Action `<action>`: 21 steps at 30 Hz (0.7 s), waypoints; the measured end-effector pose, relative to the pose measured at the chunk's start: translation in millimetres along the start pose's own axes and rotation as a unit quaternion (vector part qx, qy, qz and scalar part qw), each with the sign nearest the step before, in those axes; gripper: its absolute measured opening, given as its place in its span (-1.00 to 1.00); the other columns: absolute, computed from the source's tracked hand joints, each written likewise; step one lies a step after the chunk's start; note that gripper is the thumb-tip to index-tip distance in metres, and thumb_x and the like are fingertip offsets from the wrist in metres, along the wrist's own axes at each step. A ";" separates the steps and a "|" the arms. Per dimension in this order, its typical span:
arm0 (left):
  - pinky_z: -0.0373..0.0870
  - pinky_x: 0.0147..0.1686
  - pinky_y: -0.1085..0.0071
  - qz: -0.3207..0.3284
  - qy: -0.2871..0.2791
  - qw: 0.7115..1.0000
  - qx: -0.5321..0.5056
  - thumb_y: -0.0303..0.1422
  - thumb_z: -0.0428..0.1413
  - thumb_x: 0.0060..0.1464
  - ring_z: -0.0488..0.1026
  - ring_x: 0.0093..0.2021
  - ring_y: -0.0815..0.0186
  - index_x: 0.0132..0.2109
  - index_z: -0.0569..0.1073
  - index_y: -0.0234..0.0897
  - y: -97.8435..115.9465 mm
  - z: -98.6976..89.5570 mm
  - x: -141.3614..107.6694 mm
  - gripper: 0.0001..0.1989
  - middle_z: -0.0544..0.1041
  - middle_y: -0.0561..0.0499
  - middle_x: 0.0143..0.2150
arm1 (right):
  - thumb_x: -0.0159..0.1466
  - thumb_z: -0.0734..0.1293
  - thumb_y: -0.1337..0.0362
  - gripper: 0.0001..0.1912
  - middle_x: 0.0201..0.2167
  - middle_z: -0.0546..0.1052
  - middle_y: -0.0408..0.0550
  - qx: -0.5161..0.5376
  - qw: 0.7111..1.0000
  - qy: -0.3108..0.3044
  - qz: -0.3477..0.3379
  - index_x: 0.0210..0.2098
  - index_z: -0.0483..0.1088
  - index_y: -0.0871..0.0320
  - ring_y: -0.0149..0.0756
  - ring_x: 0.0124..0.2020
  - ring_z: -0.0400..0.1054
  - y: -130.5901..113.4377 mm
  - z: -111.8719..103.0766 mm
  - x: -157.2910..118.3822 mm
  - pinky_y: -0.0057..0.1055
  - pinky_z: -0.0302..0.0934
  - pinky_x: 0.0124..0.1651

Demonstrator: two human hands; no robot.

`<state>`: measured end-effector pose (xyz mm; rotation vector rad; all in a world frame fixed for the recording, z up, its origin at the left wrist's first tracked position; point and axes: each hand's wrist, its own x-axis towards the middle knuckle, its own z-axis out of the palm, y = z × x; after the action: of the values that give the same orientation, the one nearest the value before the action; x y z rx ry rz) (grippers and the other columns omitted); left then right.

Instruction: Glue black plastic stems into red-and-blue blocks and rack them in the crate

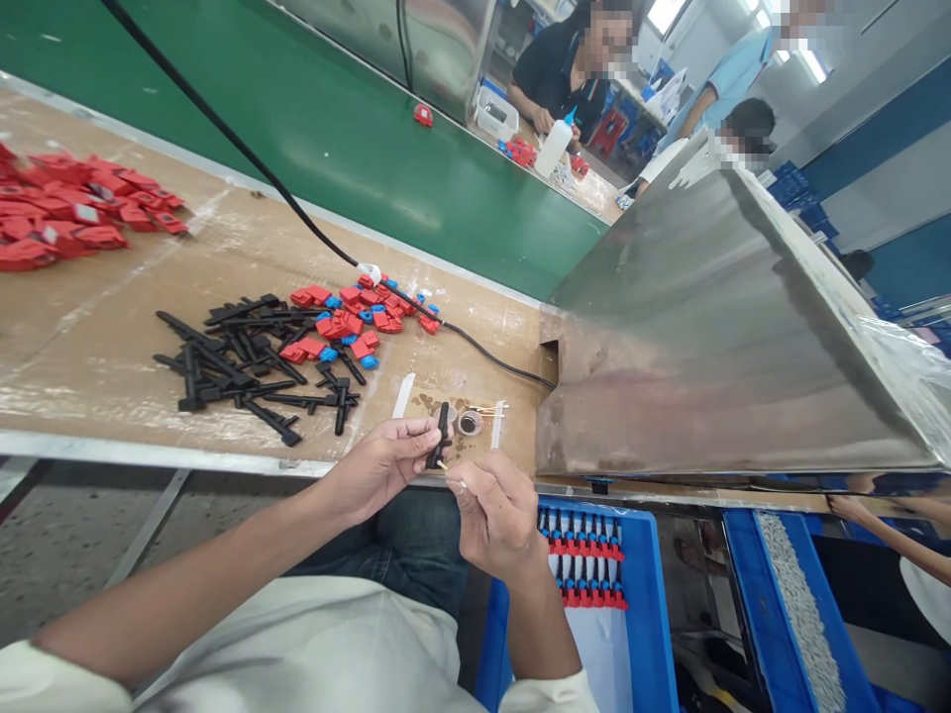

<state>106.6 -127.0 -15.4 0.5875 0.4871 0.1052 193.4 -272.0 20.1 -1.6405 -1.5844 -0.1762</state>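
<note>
Between thumb and fingers, my left hand (382,458) grips a black plastic part (444,421), held upright over the table's front edge. My right hand (496,510) pinches a thin cotton swab (442,464), its tip at the lower end of that part. Just beyond the hands stands a small round cup (470,423) with dark contents, with several swabs (490,409) lying beside it. To the left, a pile of black plastic parts (238,356) meets a heap of red and blue pieces (357,317).
More red pieces (74,208) lie at the far left. A black cable (297,213) crosses the table toward a metal housing (728,337) on the right. Below it, a blue bin (650,594) holds rows of assembled pieces. Beyond the green belt (334,149), a person (572,69) works.
</note>
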 end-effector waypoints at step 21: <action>0.32 -0.50 0.64 0.002 -0.018 0.999 -0.030 -0.39 0.42 -0.13 0.33 -0.49 0.51 -0.38 0.56 -0.43 -2.4 -5.4 1.9 -0.77 0.50 -0.01 -0.43 | 0.34 0.23 0.51 -0.78 -0.34 0.48 -0.03 0.005 1.000 -0.003 0.006 -0.08 0.35 0.15 -0.36 -0.34 0.34 2.0 2.0 0.9 -0.44 0.27 -0.32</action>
<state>105.7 -125.9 -21.4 0.5301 0.4470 0.1131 194.4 -269.7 18.5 -1.6434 -1.5774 -0.1569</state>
